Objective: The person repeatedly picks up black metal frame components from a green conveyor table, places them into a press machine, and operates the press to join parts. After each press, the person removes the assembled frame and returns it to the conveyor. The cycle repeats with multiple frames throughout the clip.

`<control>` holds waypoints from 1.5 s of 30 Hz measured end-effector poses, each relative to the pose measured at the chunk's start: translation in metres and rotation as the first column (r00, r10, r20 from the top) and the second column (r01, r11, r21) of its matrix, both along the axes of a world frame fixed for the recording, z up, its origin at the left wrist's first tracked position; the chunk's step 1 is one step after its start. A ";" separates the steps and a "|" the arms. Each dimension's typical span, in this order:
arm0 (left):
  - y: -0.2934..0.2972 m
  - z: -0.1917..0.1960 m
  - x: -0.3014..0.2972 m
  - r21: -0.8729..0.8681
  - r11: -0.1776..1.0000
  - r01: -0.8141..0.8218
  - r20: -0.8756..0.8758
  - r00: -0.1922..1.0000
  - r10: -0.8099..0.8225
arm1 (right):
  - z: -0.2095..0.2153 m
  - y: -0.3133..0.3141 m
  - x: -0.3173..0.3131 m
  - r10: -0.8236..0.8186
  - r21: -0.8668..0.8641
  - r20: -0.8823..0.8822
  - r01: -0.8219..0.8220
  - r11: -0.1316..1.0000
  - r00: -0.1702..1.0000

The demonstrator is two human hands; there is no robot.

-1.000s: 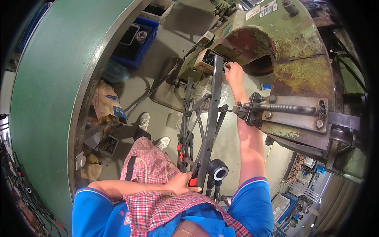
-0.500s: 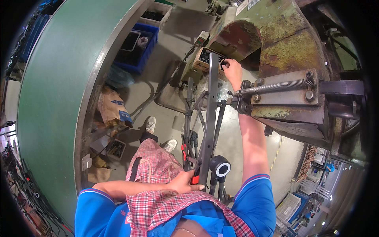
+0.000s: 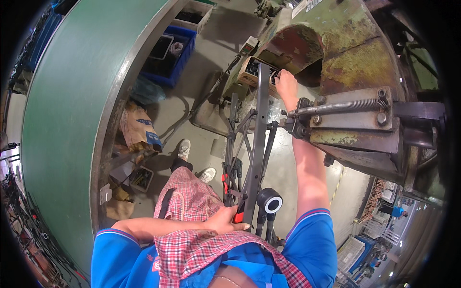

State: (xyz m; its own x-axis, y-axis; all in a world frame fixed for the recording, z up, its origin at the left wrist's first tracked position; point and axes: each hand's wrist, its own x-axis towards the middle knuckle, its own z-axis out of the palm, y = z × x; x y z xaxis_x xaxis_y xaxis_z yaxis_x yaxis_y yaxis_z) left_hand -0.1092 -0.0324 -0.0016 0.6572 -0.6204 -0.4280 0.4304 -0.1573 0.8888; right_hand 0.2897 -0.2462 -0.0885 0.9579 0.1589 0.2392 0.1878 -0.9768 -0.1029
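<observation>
A folding frame of dark metal tubes (image 3: 258, 144) stands upright before me, its long flat bar reaching from my lap toward the machine. My left hand (image 3: 224, 221) is closed around the bar's lower end, beside a red part (image 3: 238, 217). A round black wheel-like piece with a white ring (image 3: 272, 205) sits right of the bar. Past the machine's spring, my right hand (image 3: 287, 86) reaches the right end of a cardboard box (image 3: 248, 79) holding small dark parts. Its fingers are pinched there at something dark, too small to make out.
The big green, rusty machine (image 3: 355, 62) fills the right, its spring (image 3: 341, 106) close above my right forearm. A green table (image 3: 62, 120) runs along the left. Beyond it are a blue crate (image 3: 180, 65) and a paper sack (image 3: 137, 127). A co-worker (image 3: 397, 211) appears far right.
The whole view has shifted slightly. My right fingers stay at the box's right end, a little changed in pose. The left hand keeps its hold on the frame.
</observation>
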 end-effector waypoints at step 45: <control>0.004 0.054 0.314 0.696 0.706 0.131 0.718 -0.148 -0.680 | 0.115 -0.063 -0.496 0.471 0.595 -0.774 0.740 0.314 0.423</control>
State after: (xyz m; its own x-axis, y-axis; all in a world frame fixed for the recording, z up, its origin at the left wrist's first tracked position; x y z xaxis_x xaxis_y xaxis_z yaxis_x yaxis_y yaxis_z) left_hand 0.2044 -0.0281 0.0528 0.2410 -0.9694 0.0471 -0.9557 -0.2286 0.1856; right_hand -0.2066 -0.3088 0.0260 0.6478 0.3038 -0.6986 -0.6970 -0.1337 -0.7045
